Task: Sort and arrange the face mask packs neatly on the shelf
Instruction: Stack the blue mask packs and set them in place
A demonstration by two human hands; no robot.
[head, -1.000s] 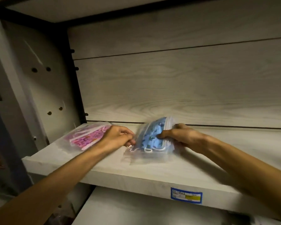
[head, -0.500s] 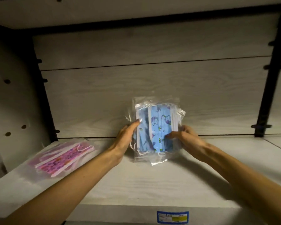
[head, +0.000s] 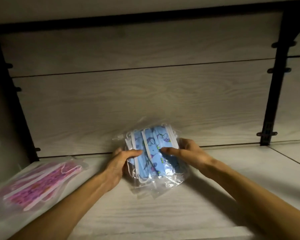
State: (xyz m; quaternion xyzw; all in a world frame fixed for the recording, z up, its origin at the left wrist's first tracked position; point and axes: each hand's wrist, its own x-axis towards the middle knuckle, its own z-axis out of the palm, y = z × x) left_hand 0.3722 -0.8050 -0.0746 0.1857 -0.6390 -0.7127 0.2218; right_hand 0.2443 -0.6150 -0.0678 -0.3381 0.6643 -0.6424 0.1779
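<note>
A clear plastic pack of blue patterned face masks (head: 151, 149) leans tilted over the pale wooden shelf (head: 163, 208), close to the back panel. My left hand (head: 118, 162) grips its left edge, thumb across the front. My right hand (head: 189, 153) grips its right edge, thumb lying on the front too. A second clear pack with pink masks (head: 36, 184) lies flat on the shelf at the far left, apart from both hands.
The wood-grain back panel (head: 145, 101) stands right behind the blue pack. Black uprights (head: 274, 84) with brackets frame the bay on the right and left. An upper shelf closes the space overhead. A seam marks the neighbouring shelf board at the right.
The blue pack has tipped from standing upright against the back panel to leaning down toward the shelf. Both thumbs now lie across its front. The view has moved closer.
</note>
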